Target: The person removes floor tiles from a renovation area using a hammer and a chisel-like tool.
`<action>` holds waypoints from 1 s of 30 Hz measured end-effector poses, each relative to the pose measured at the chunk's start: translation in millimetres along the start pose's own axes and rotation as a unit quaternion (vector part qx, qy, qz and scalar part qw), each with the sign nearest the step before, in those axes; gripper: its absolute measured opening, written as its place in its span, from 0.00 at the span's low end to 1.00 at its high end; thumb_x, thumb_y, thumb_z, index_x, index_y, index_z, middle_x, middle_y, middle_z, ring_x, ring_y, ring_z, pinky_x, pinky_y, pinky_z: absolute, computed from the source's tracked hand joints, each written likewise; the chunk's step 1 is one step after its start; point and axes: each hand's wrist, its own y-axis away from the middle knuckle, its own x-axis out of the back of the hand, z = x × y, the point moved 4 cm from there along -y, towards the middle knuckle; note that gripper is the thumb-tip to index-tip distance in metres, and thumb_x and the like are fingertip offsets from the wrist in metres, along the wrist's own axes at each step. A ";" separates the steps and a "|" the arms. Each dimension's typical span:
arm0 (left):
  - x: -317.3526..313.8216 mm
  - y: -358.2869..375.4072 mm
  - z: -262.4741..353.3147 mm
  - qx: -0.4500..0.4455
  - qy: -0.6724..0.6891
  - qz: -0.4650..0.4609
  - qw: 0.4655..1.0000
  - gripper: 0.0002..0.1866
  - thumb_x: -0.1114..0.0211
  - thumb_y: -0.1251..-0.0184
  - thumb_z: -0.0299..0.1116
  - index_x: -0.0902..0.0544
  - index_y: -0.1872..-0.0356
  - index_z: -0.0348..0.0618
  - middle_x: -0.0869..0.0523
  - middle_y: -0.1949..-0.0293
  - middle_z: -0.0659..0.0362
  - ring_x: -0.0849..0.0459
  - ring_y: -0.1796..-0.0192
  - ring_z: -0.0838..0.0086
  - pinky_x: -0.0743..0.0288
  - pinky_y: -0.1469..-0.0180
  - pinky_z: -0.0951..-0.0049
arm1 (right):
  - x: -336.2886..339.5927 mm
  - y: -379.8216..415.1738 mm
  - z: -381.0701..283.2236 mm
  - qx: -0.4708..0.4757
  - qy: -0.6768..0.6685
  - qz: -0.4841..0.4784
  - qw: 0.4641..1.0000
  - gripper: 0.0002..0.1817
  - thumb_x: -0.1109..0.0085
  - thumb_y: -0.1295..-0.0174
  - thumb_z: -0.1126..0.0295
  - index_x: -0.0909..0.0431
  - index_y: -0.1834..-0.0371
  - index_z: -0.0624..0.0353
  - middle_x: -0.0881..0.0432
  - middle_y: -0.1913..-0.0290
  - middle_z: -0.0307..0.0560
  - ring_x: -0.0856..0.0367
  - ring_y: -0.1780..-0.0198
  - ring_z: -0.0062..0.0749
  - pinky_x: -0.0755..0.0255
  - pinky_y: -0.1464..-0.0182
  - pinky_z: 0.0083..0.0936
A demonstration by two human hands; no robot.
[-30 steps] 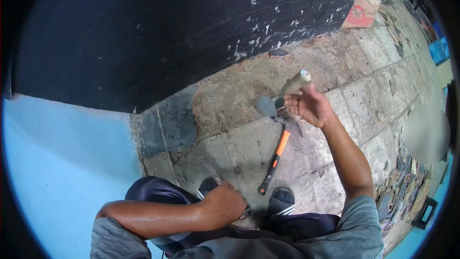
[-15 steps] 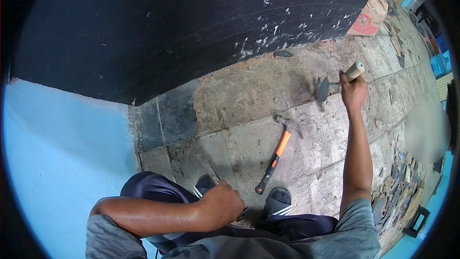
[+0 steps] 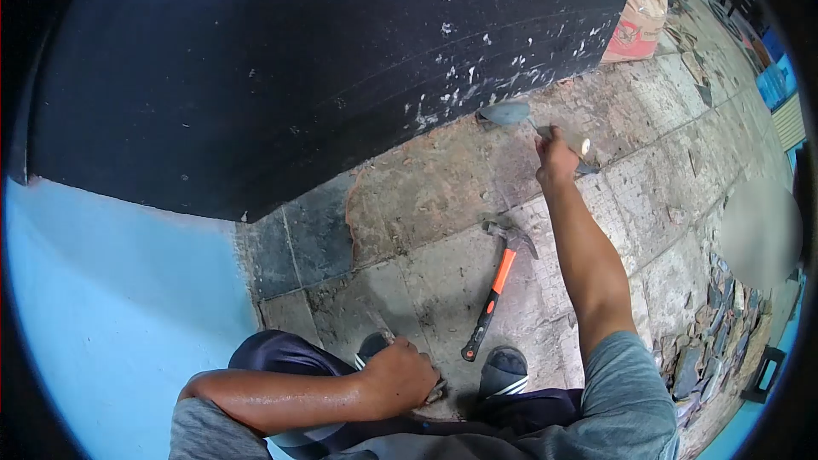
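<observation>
My right hand (image 3: 558, 159) is closed around the pale handle of a trowel (image 3: 509, 112). The trowel's grey blade reaches the floor near the foot of the black wall, over a dark tile piece that it partly hides. Just beside that hand lies another dark tile shard (image 3: 586, 168). Near my left knee, my left hand (image 3: 399, 379) is a fist around what looks like a flat metal chisel (image 3: 381, 322), its narrow blade pointing away from me. Between my arms a claw hammer (image 3: 492, 298) with an orange and black handle lies on the floor.
A black panel-like wall (image 3: 324, 77) with white chips stands ahead, a light-blue wall (image 3: 128, 281) at left. Dark tiles (image 3: 315, 238) remain in the corner. Broken tile pieces (image 3: 720, 336) are heaped at right. A paper sack (image 3: 637, 21) stands at the far right end.
My right hand has moved left and forward with the trowel, bringing its blade from mid-floor to the tile piece by the black wall. My left hand keeps its grip. The view has shifted slightly.
</observation>
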 end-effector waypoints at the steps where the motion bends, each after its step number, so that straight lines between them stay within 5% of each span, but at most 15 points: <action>1: -3.5 -0.6 -0.4 0.002 0.002 -0.002 1.000 0.10 0.38 0.35 0.35 0.12 0.59 0.46 0.11 0.65 0.55 0.11 0.60 0.60 0.24 0.53 0.60 | 1.1 -7.5 7.8 -0.044 -0.024 0.031 0.998 0.18 0.23 0.38 0.63 0.21 0.55 0.63 0.15 0.63 0.47 0.15 0.69 0.31 0.20 0.71 0.24; 4: -3.9 -0.5 -2.5 0.000 0.001 -0.004 1.000 0.10 0.38 0.35 0.35 0.12 0.59 0.47 0.11 0.66 0.56 0.11 0.60 0.61 0.24 0.53 0.60 | 10.7 -24.3 11.8 0.065 0.033 0.046 0.996 0.16 0.23 0.39 0.65 0.19 0.57 0.62 0.16 0.67 0.46 0.14 0.67 0.33 0.20 0.73 0.21; 5: -3.9 -1.0 -2.3 -0.004 0.000 -0.005 1.000 0.09 0.38 0.35 0.35 0.12 0.59 0.47 0.11 0.66 0.57 0.10 0.60 0.61 0.24 0.53 0.60 | 15.5 -32.3 9.2 0.122 0.096 0.024 0.988 0.17 0.23 0.39 0.62 0.16 0.60 0.64 0.12 0.67 0.51 0.11 0.64 0.37 0.18 0.67 0.28; 8: -3.5 -2.2 -4.7 -0.002 0.012 -0.004 1.000 0.09 0.38 0.35 0.35 0.12 0.60 0.47 0.11 0.66 0.56 0.10 0.60 0.61 0.24 0.53 0.60 | 9.5 10.1 -51.1 0.339 0.372 0.113 0.857 0.16 0.24 0.39 0.61 0.14 0.61 0.65 0.10 0.64 0.54 0.11 0.64 0.36 0.18 0.61 0.34; 11: -2.6 0.2 -6.3 0.000 0.001 0.000 1.000 0.10 0.39 0.35 0.35 0.12 0.59 0.47 0.11 0.66 0.56 0.10 0.60 0.61 0.24 0.52 0.60 | 0.7 28.4 -90.8 0.432 0.393 0.067 0.809 0.14 0.26 0.37 0.62 0.13 0.63 0.65 0.09 0.64 0.54 0.11 0.64 0.35 0.20 0.57 0.36; 14: 0.7 5.0 -8.5 0.001 0.014 0.000 1.000 0.10 0.39 0.34 0.35 0.12 0.59 0.47 0.11 0.65 0.55 0.11 0.60 0.61 0.24 0.52 0.60 | -0.5 62.0 -116.8 0.436 0.372 -0.017 0.819 0.12 0.28 0.36 0.65 0.12 0.60 0.64 0.09 0.67 0.52 0.11 0.64 0.33 0.20 0.58 0.36; 15: 1.7 6.3 -8.9 0.000 0.016 0.000 1.000 0.10 0.39 0.34 0.35 0.12 0.59 0.47 0.11 0.65 0.55 0.11 0.60 0.61 0.24 0.52 0.60 | 7.7 49.4 -107.9 0.472 0.340 -0.072 0.810 0.15 0.31 0.34 0.68 0.15 0.47 0.62 0.09 0.62 0.50 0.11 0.64 0.33 0.19 0.59 0.35; 18: 3.4 8.2 -9.3 -0.010 0.021 0.001 1.000 0.10 0.39 0.34 0.35 0.12 0.59 0.46 0.11 0.64 0.54 0.11 0.60 0.60 0.23 0.52 0.60 | 32.1 57.7 -69.4 0.263 0.301 -0.267 0.877 0.24 0.34 0.33 0.72 0.24 0.33 0.58 0.11 0.56 0.47 0.13 0.63 0.33 0.18 0.59 0.33; 20: 1.9 8.6 -8.7 -0.018 0.024 0.004 1.000 0.10 0.40 0.34 0.35 0.12 0.59 0.46 0.11 0.64 0.54 0.11 0.60 0.59 0.23 0.52 0.59 | 60.5 51.4 -29.9 0.107 0.276 -0.388 0.873 0.32 0.38 0.34 0.76 0.33 0.26 0.53 0.15 0.49 0.47 0.14 0.58 0.36 0.17 0.56 0.35; 24: 0.9 8.7 -7.6 -0.011 0.011 -0.003 1.000 0.10 0.40 0.34 0.34 0.12 0.58 0.46 0.11 0.64 0.53 0.10 0.59 0.58 0.21 0.52 0.60 | 96.2 82.5 -3.0 -0.324 0.095 -0.339 0.878 0.28 0.43 0.39 0.79 0.30 0.33 0.51 0.18 0.48 0.50 0.18 0.49 0.38 0.20 0.48 0.41; 25: 3.8 9.3 -6.7 -0.010 0.010 -0.012 1.000 0.10 0.40 0.34 0.34 0.12 0.58 0.46 0.11 0.63 0.53 0.10 0.59 0.57 0.21 0.52 0.60 | 90.0 104.8 -9.6 -0.225 0.222 -0.247 0.916 0.25 0.41 0.38 0.78 0.30 0.38 0.51 0.19 0.51 0.47 0.18 0.51 0.37 0.20 0.50 0.38; 26: 5.7 9.5 -6.7 -0.010 0.007 -0.020 1.000 0.10 0.40 0.34 0.34 0.12 0.58 0.46 0.11 0.63 0.53 0.10 0.59 0.57 0.21 0.52 0.60 | 99.7 95.9 13.4 -0.051 0.300 -0.265 0.915 0.26 0.40 0.38 0.80 0.32 0.37 0.49 0.21 0.54 0.45 0.20 0.56 0.35 0.21 0.54 0.34; 28: 0.8 8.9 -6.8 -0.009 0.000 -0.006 1.000 0.10 0.39 0.35 0.34 0.13 0.58 0.46 0.11 0.63 0.53 0.10 0.59 0.57 0.20 0.52 0.60 | 97.0 107.2 25.4 0.003 0.288 -0.279 0.916 0.27 0.41 0.37 0.83 0.34 0.36 0.50 0.20 0.56 0.47 0.20 0.59 0.33 0.23 0.59 0.31; 30: -2.3 7.9 -5.5 -0.009 -0.004 -0.003 1.000 0.10 0.39 0.35 0.34 0.13 0.57 0.47 0.11 0.63 0.53 0.10 0.59 0.57 0.20 0.52 0.59 | 85.5 111.2 34.8 -0.064 0.221 -0.293 0.928 0.26 0.44 0.38 0.85 0.34 0.38 0.51 0.20 0.57 0.50 0.21 0.63 0.34 0.25 0.65 0.31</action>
